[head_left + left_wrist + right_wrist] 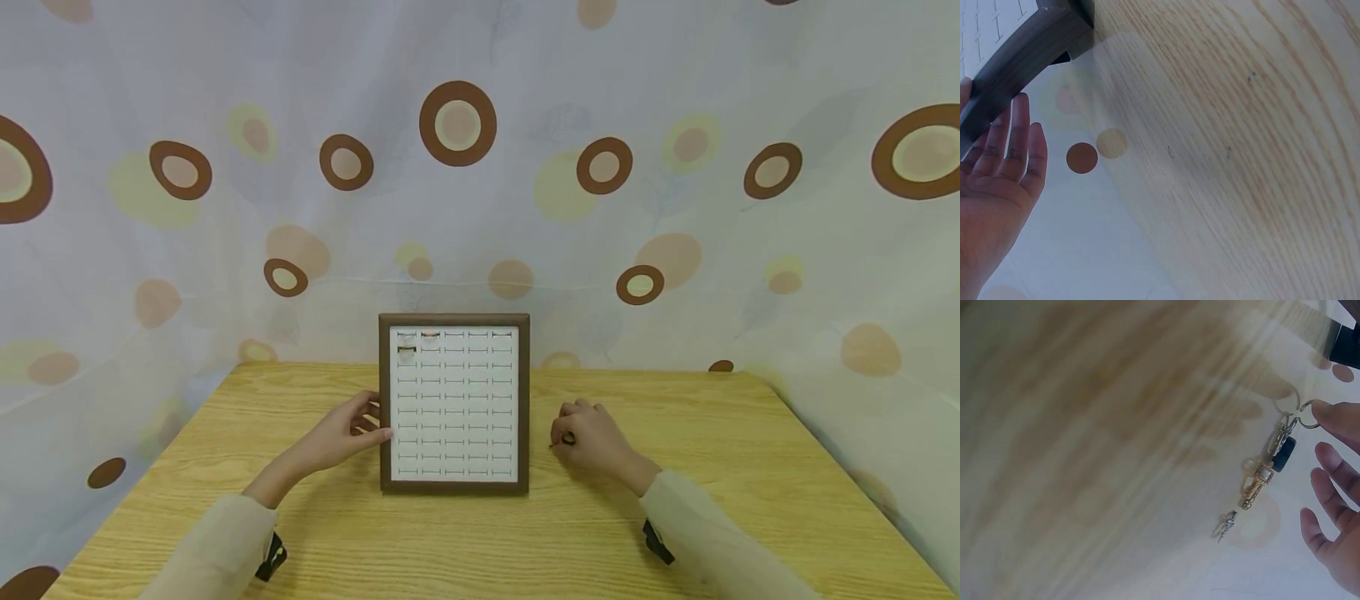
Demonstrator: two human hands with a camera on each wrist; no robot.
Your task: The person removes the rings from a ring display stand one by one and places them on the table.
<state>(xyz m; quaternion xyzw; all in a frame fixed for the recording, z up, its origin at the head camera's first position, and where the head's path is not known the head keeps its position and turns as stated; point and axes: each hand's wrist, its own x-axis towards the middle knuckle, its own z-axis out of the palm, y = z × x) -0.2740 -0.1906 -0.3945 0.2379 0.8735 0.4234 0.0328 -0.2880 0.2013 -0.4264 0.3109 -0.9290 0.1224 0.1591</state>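
Note:
An upright ring display board [453,400], white with a brown frame, shows rows of slits. Three rings sit in its upper left slots, among them a reddish one [430,335] in the top row. On the board's left edge, my left hand [348,433] keeps its thumb in front and its fingers behind. To the right of the board, just above the table, my right hand [594,440] pinches a thin metal ring [1308,424] at the thumb tip. Beside it in the right wrist view are several rings in a line, including a gold-toned one [1259,481] and one with a dark stone [1284,454].
A wood-grain table [450,542] lies under both hands. Behind it hangs a pale curtain [517,217] printed with brown and yellow circles. Part of the board's dark back support [1344,347] appears at the upper right of the right wrist view.

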